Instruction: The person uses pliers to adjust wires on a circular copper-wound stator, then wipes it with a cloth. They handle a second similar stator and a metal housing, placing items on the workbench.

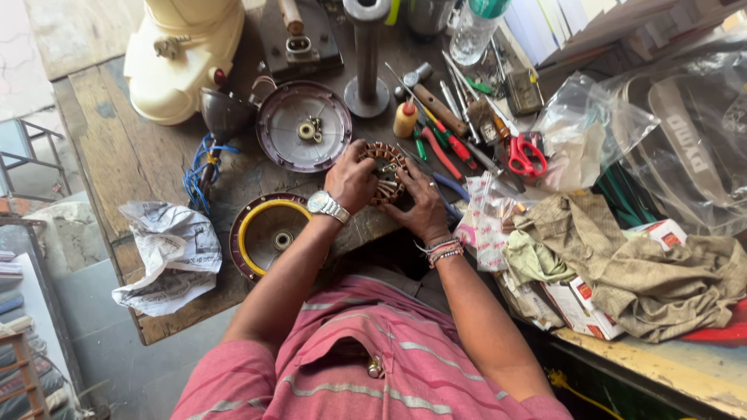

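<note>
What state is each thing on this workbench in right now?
Motor stator: bare copper windings showing, held in both hands.
Left hand: closed on the stator's left side.
Right hand: closed on its right side.
Round cover: lying open side up.
Yellow-ringed cover: lying apart, open side up.
Newspaper: crumpled.
Red-handled scissors: shut, lying flat.
Plastic bottle: upright, capped.

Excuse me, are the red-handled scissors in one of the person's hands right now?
No, the red-handled scissors lie on the workbench among the tools, while both hands hold the copper-wound stator.

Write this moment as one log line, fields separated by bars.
left hand on wound stator | right hand on stator | wooden bench | tools behind
</note>
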